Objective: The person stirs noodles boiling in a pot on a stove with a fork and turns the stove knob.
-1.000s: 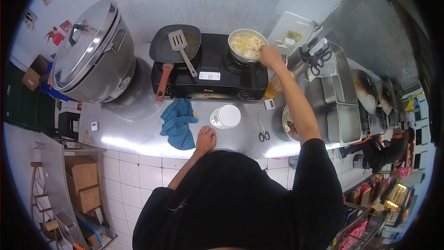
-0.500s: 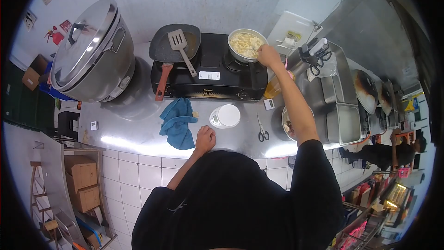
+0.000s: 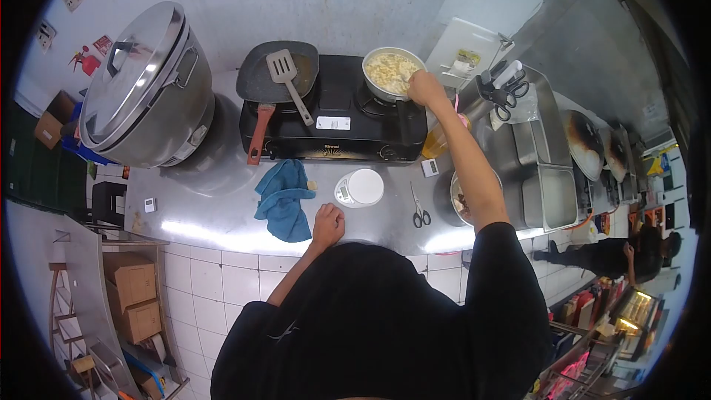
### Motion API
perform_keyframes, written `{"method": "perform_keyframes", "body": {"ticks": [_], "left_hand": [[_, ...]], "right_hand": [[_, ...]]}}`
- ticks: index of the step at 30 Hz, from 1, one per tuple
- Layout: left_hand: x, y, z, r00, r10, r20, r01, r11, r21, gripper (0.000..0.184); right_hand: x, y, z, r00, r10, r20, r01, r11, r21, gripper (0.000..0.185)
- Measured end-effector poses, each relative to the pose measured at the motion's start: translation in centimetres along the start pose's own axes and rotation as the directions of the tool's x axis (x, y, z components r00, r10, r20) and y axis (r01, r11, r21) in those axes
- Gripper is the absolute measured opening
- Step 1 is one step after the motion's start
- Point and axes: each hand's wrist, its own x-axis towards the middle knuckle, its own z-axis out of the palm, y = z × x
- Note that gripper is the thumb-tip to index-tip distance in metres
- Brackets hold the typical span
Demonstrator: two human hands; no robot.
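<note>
My right hand (image 3: 426, 89) is closed at the right rim of a small pot (image 3: 385, 74) of pale yellow food on the stove (image 3: 337, 144); what its fingers grip is hidden. My left hand (image 3: 328, 224) rests with curled fingers at the counter's front edge, below the white scale (image 3: 365, 187) and right of the blue cloth (image 3: 283, 200). It is closed with nothing visible in it. A square pan (image 3: 255, 74) with a slotted spatula (image 3: 282, 67) lying across it sits on the left burner. Scissors (image 3: 419, 215) lie right of the scale.
A large lidded steel cooker (image 3: 159, 115) stands at the left. Behind my right forearm are a bottle of yellow liquid (image 3: 435, 142) and a bowl (image 3: 458, 204). Steel containers (image 3: 549, 196) stand farther right. Another person (image 3: 629, 255) is at the far right.
My right hand has shifted slightly left and down at the pot's rim, and the food's surface looks different. My left hand stays put. The other person at the far right has come more upright and moved.
</note>
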Motion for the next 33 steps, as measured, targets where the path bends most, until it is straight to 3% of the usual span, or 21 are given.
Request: {"method": "perform_keyframes", "body": {"ticks": [33], "left_hand": [[0.09, 0.11, 0.01, 1.000, -0.008, 0.000, 0.008, 1.000, -0.003, 0.007]], "right_hand": [[0.47, 0.26, 0.93, 1.000, 0.022, 0.011, -0.022, 1.000, -0.008, 0.027]]}}
